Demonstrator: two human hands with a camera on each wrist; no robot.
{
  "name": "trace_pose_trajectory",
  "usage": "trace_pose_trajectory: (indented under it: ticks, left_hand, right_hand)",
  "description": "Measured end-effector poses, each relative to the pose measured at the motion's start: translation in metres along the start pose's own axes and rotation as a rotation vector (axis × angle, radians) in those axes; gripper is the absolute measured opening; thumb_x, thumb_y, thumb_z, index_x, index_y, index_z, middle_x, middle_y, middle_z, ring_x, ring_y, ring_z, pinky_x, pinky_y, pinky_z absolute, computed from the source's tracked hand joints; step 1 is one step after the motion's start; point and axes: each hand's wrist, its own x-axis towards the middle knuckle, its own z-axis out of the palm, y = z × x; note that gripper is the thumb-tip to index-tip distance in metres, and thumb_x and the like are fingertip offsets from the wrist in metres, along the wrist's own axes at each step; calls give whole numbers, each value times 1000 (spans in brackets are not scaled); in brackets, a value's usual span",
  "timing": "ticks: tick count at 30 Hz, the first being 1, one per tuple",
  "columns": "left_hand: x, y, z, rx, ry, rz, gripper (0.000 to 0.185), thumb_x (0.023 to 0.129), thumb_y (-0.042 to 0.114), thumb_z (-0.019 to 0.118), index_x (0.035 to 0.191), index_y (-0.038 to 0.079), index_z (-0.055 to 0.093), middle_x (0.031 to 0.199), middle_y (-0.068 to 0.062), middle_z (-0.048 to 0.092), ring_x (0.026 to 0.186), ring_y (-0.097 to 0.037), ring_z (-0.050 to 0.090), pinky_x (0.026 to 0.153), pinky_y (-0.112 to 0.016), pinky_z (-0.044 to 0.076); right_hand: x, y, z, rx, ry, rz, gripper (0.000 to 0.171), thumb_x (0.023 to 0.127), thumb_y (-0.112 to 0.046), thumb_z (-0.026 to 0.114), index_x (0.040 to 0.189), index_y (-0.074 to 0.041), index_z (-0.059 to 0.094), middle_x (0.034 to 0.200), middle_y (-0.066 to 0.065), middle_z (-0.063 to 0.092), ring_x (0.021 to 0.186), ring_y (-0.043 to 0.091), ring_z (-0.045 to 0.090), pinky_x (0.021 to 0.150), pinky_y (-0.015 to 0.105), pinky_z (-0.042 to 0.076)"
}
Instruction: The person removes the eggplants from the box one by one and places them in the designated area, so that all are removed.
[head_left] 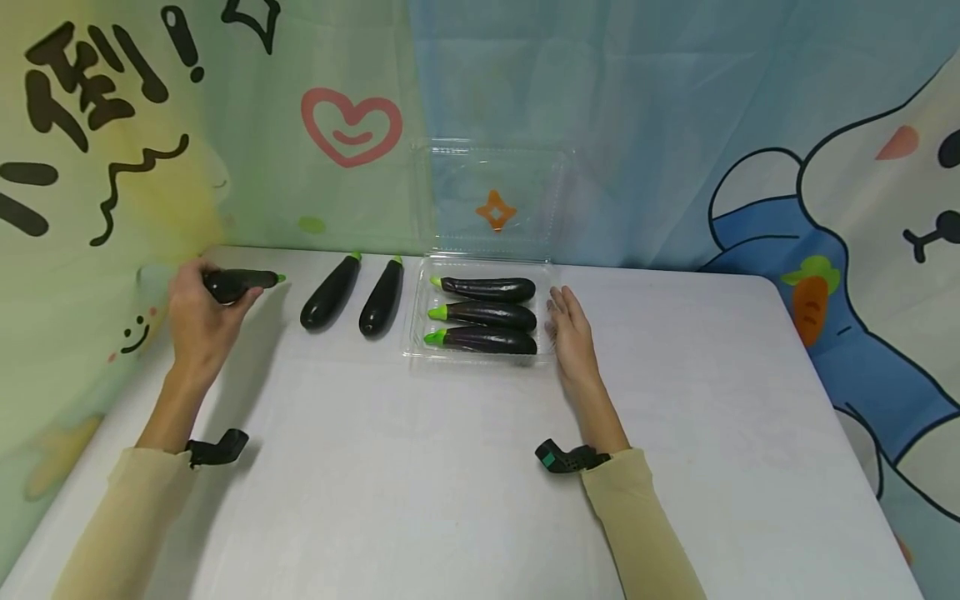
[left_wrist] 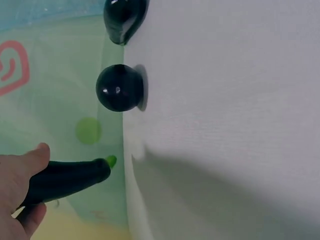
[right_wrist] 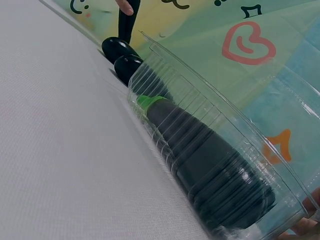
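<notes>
My left hand (head_left: 198, 312) grips a dark eggplant (head_left: 228, 285) above the table's left side, its green stem tip pointing right. The left wrist view shows this eggplant (left_wrist: 65, 180) between thumb and fingers. At the right end of a clear plastic box (head_left: 416, 350), my right hand (head_left: 576, 337) touches the wall with fairly straight fingers. Inside the box three eggplants (head_left: 491, 315) lie in parallel rows, stems to the left. One of them (right_wrist: 210, 170) shows through the ribbed wall in the right wrist view, where only bits of my right hand (right_wrist: 305, 227) appear.
Two loose eggplants, one farther left (head_left: 330, 292) and one nearer the box (head_left: 381, 297), lie on the white tabletop (head_left: 420, 467). The box's clear lid (head_left: 450, 158) stands raised at the back, before a printed cloth backdrop (head_left: 637, 150).
</notes>
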Motion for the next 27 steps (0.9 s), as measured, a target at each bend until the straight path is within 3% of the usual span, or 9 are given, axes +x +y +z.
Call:
trace_pose_trajectory:
  ticks: [15,21,27]
  left_hand:
    - [-5,-3,1,16,-36,-105,50,79,9,78,116,-8,48,111,-30,53,103,-45,52,89,-56,40]
    - [-9,-3,2,45,-26,-100,45,79,11,76,109,-9,49,106,-30,46,94,-43,48,81,-55,40]
    - [-11,-3,3,43,-36,-63,42,80,11,76,116,-6,63,107,-33,46,92,-42,46,75,-52,36]
  right_hand:
    - [0,-1,1,-6,15,9,56,106,-16,31,157,-9,9,162,3,23,149,18,24,120,36,26]
    - [0,0,1,-17,14,5,56,106,-17,31,157,-10,9,162,2,23,149,18,24,120,36,26]
    - [0,0,0,-23,10,3,56,106,-17,31,157,-9,8,163,3,22,150,18,23,120,38,25]
